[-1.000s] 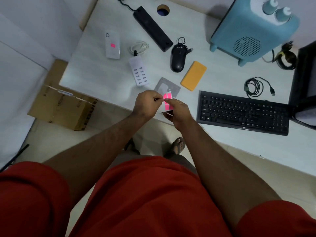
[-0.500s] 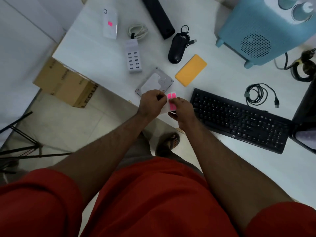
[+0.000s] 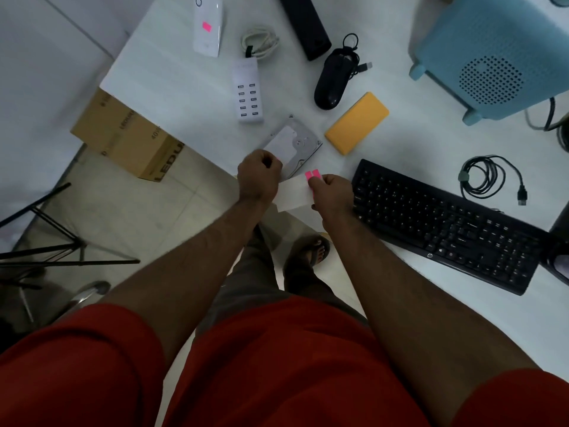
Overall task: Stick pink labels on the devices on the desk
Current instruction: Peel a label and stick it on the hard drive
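At the near edge of the white desk (image 3: 172, 87), both hands sit just in front of the hard drive (image 3: 292, 146). Right hand (image 3: 331, 195) pinches the white backing sheet (image 3: 294, 194) at its right end; two pink labels (image 3: 311, 175) remain on the sheet beside the thumb. Left hand (image 3: 258, 177) is curled, fingertips closed together over the drive's near corner; a sliver of pink shows at its edge, but whether it holds a label I cannot tell. White box-shaped device (image 3: 208, 26) at the far left carries one pink label (image 3: 206, 26). Unlabelled: white USB charging hub (image 3: 248, 94), black mouse (image 3: 332, 84), orange power bank (image 3: 357, 123), black keyboard (image 3: 446, 223). Blue speaker (image 3: 492, 57) stands far right.
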